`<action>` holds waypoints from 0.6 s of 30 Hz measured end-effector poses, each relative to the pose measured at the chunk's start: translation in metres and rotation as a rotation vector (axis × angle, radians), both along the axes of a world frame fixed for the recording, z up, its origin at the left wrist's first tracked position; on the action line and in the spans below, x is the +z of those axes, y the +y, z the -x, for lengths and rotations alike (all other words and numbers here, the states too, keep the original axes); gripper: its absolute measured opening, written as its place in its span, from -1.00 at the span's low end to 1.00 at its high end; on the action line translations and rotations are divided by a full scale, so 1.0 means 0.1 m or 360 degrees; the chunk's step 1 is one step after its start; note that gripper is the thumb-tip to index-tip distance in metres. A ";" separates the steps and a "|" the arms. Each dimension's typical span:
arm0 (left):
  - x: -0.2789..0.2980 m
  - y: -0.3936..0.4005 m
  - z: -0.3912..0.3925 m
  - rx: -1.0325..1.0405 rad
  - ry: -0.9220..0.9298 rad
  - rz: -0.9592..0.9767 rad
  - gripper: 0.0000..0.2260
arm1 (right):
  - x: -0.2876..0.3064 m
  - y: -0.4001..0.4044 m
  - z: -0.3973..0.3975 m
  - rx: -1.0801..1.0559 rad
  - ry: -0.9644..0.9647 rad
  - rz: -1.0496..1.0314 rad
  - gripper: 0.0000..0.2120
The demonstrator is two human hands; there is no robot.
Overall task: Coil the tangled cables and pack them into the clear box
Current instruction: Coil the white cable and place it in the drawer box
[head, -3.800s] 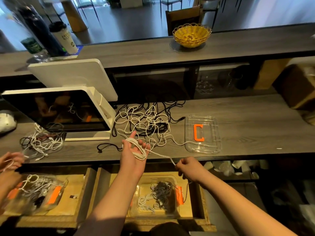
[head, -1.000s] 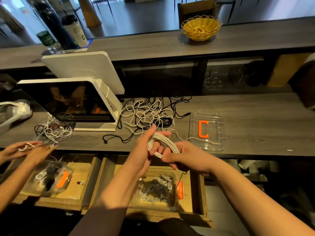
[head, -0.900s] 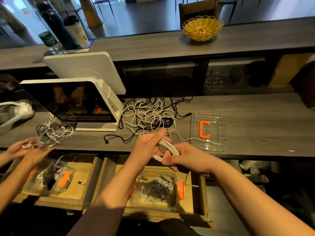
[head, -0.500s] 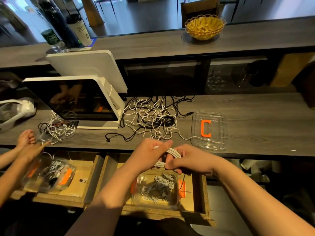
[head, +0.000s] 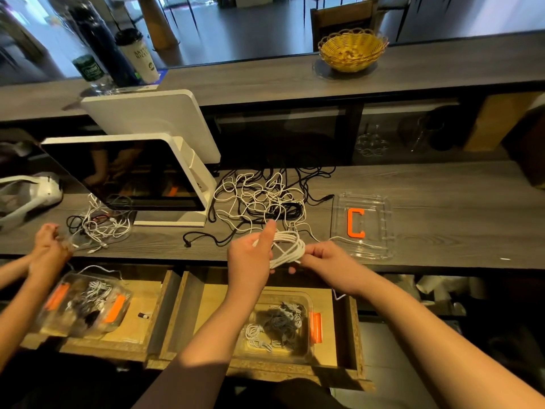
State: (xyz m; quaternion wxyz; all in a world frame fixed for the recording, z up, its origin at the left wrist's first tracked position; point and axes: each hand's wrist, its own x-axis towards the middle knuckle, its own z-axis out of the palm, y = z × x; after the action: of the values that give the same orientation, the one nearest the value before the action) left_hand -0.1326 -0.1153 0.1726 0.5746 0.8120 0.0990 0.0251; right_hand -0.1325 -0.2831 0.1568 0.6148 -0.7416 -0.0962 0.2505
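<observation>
Nearest, an open wooden drawer point(head: 352, 329) holds one clear box point(head: 277, 326) with an orange latch; several small coils, white and dark, already lie inside, so it seems parked there below the hands to make each drop short. Just above it, at the tabletop's point(head: 442, 202) near edge, the two hands work one white cable coil point(head: 287, 247); the left hand point(head: 250, 258) holds the loops from the left, thumb raised and fingers curled round the bundle, apparently to keep the turns from springing apart; the right hand point(head: 324, 262) pinches the coil's right end, probably wrapping or tucking the loose tail, which trails right across the clear lid point(head: 362, 225). That lid, marked with one orange C shape, lies flat on the tabletop to the right, likely set aside so the box stays open for packing.

To the left a second person's two hands point(head: 47, 249) are close together over another drawer, where a second clear box point(head: 82, 305) with two orange latches holds more cables; whether those fingers hold anything I cannot tell.

Farther on, one tangled pile point(head: 265, 199) of white and black cables waits in the middle, and a smaller tangle point(head: 100, 225) sits left, in front of the monitor point(head: 126, 172). On the far upper shelf stand one yellow basket point(head: 352, 50) and one paper cup point(head: 141, 57).
</observation>
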 end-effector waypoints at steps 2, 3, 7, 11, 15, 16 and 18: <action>-0.01 -0.01 -0.01 0.0155 -0.0093 -0.0030 -0.48 | -0.01 0.09 0.05 0.0066 -0.0085 0.0085 -0.76; -0.02 -0.01 -0.02 0.0208 -0.0125 -0.0051 -0.46 | -0.01 0.13 0.07 0.0097 -0.0107 0.0111 -0.76; -0.03 0.01 -0.08 0.0376 -0.0134 0.0026 -0.46 | 0.03 0.22 0.15 0.0136 -0.0186 0.0180 -0.77; -0.11 0.07 -0.10 0.0273 -0.0196 -0.0275 -0.43 | 0.11 0.25 0.20 0.0115 -0.0349 0.0244 -0.78; -0.14 0.10 -0.07 -0.0157 -0.0020 -0.0669 -0.47 | 0.18 0.21 0.18 -0.0004 -0.0582 0.0348 -0.84; -0.13 0.08 -0.06 -0.0273 0.0028 -0.0715 -0.48 | 0.19 0.19 0.17 -0.0031 -0.0616 0.0377 -0.86; -0.06 0.04 -0.03 -0.0418 0.0111 -0.0737 -0.48 | 0.19 0.15 0.12 -0.0134 -0.0677 0.0436 -0.87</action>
State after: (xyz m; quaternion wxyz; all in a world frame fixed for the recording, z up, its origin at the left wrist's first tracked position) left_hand -0.1298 -0.1109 0.1662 0.3680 0.9281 0.0040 -0.0558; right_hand -0.1444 -0.2683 0.1761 0.4844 -0.8574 -0.1575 0.0736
